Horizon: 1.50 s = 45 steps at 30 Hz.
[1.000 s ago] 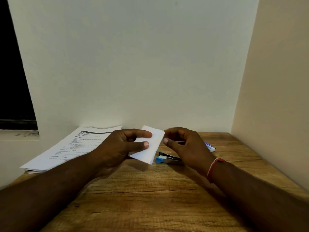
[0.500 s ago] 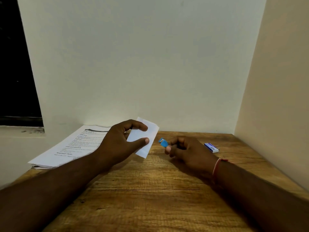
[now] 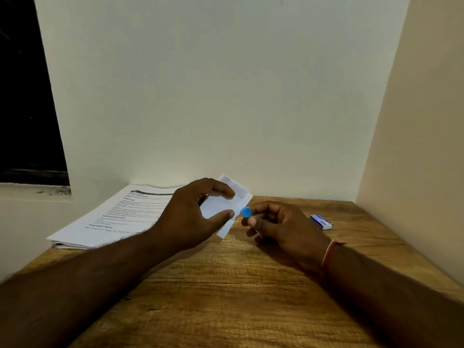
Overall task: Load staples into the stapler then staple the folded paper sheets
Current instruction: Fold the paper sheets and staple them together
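At the far side of a wooden table, close to the corner of two pale walls, a person's two hands meet over the work. The left hand pinches the folded paper between thumb and forefinger and holds it up off the table, tilted, with its right edge free. The right hand is curled round the stapler. Only the stapler's blue nose shows past the fingers, and the rest is hidden in the grip.

A second ago the stapler lay on the table under the right hand, just beside the paper. Half a second ago it had been lifted, with a clear gap to the sheet. Now the blue nose sits right at the paper's right edge, touching it or nearly so. Whether the edge has entered the stapler's mouth cannot be told.

This suggests that loading is finished and the stapling step is starting. The edge must likely slide fully into the mouth before the squeeze.

A small blue and white staple box lies on the table, well apart to the right. A stack of printed sheets rests at the left. A red thread circles the right wrist.
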### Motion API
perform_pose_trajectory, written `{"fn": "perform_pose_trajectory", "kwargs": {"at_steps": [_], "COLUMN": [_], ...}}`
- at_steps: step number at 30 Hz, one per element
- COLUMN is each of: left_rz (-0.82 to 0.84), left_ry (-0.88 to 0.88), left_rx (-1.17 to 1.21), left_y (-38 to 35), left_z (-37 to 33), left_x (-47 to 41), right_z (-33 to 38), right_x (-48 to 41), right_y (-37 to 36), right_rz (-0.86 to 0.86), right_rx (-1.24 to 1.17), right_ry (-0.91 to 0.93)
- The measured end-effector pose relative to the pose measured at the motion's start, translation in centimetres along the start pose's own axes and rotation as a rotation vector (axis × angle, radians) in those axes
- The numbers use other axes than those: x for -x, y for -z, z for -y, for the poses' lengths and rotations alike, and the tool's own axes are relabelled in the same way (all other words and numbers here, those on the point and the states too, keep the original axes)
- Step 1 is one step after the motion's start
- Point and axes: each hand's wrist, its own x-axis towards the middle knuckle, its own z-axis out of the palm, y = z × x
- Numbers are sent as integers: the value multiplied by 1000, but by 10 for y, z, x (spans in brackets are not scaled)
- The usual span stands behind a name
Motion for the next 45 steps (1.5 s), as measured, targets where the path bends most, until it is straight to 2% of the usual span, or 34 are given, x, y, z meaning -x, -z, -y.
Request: {"fn": "perform_pose_trajectory", "kwargs": {"at_steps": [12,18,31,37,41,45], "left_rz": [84,106,116,117,59,-44], "left_ry": [-29,-13,33,55,127,303], "left_rx": [3,9,54,81,135,303], "left_y": [-2,-3,-5,-8,-10,-10], "left_z": [1,2,2,4,6,16], "left_x": [2,2,2,1,-2,-7], "right_z": [-4,-4,-8,-6,-6,-7], "right_x": [-2,-3,-14,-10,-8,-7], "right_y": [-3,-4,-6,-11,-11,-8], "right_rz": [25,-21,-135,-188,-125,-126], "right_rx": [84,77,328,270,195,271], "right_ry": [0,-2,102,85,66,63]}}
